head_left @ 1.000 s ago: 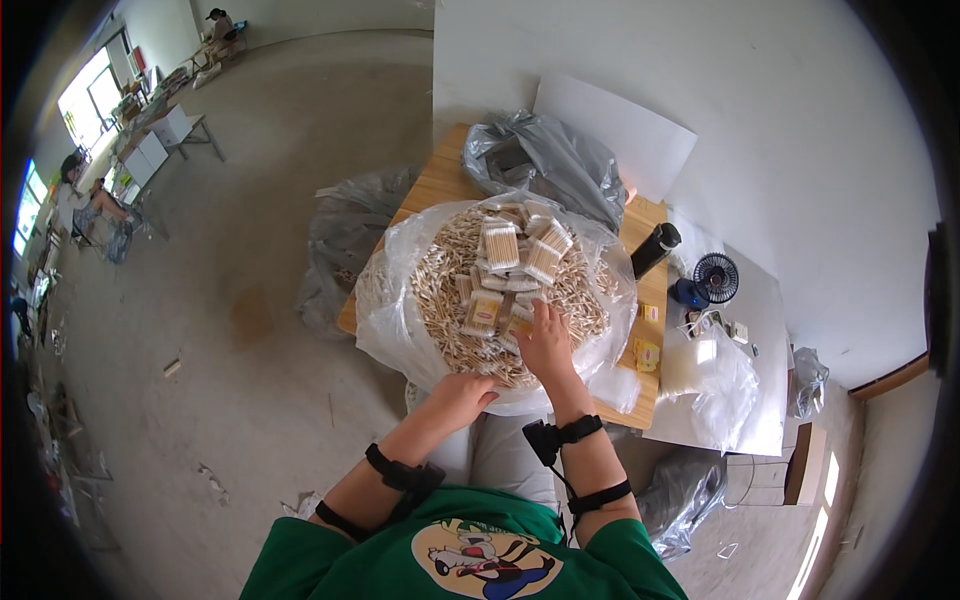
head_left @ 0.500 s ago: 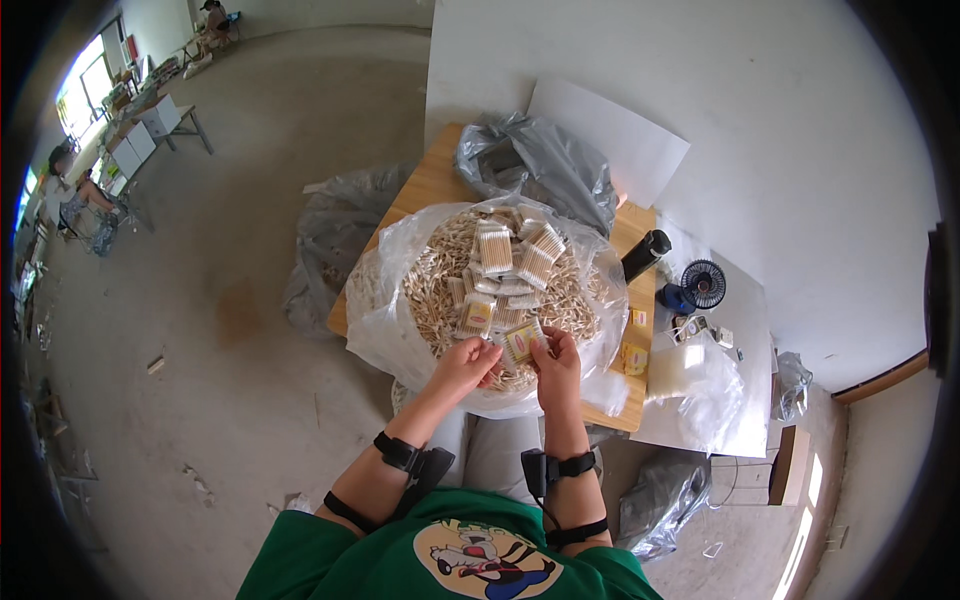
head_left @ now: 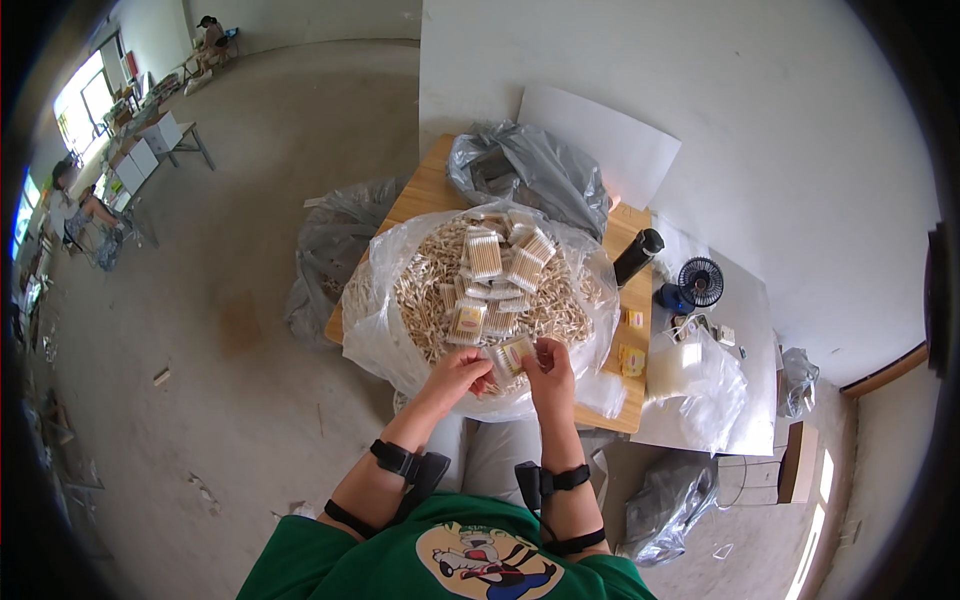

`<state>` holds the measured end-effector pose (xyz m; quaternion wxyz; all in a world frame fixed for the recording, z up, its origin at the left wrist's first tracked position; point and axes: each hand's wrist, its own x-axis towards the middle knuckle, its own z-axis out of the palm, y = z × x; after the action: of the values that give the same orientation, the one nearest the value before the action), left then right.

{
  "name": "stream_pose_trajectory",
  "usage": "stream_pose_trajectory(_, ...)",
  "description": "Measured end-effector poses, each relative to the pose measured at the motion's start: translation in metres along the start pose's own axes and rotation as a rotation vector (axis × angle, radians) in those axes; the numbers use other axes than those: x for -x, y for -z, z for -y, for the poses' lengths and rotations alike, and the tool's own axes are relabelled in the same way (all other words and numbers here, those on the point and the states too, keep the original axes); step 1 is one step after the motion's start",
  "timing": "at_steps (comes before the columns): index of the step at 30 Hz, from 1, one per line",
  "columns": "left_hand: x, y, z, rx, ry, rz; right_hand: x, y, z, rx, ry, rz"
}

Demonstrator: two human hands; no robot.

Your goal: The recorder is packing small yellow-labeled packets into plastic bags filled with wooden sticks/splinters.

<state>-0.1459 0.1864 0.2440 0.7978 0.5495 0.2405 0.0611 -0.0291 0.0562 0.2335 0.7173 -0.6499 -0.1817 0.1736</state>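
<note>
A small clear packet of cotton swabs with a yellow label (head_left: 514,354) is held between my hands, tilted. My right hand (head_left: 551,372) grips its right side with thumb and fingers. At its left edge, my left hand (head_left: 458,374) is closed in a pinch on the plastic; the fingertips partly hide that edge. Under and beyond both hands lies a large clear plastic bag (head_left: 368,318), opened wide and full of loose cotton swabs (head_left: 420,290). On top of them sits a pile of filled swab packets (head_left: 483,254), with another yellow-labelled packet (head_left: 466,322) nearest my hands.
The bag rests on a wooden table (head_left: 428,180). Grey plastic bags (head_left: 530,165) stand at its far side and left. Along the right are a black bottle (head_left: 638,256), yellow cards (head_left: 631,360), a small fan (head_left: 700,282) and clear packaging (head_left: 715,385). Two people sit far left.
The view has shifted slightly. The packet in my hands has tilted a little, and my right fingers have shifted on it. Both hands stay close together over the bag's near side.
</note>
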Motion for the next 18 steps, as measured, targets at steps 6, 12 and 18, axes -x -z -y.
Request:
stream_pose_trajectory(6,-0.008,-0.003,0.004,-0.065,-0.128,-0.056,0.013,-0.018,0.030,0.447,0.151,0.181)
stream_pose_trajectory(12,-0.007,-0.006,0.005,-0.201,-0.285,-0.142,0.017,-0.029,0.037,0.552,0.316,0.214)
stream_pose_trajectory(18,-0.003,-0.005,-0.002,-0.549,-0.363,-0.161,0.017,-0.032,0.030,0.648,0.393,0.200)
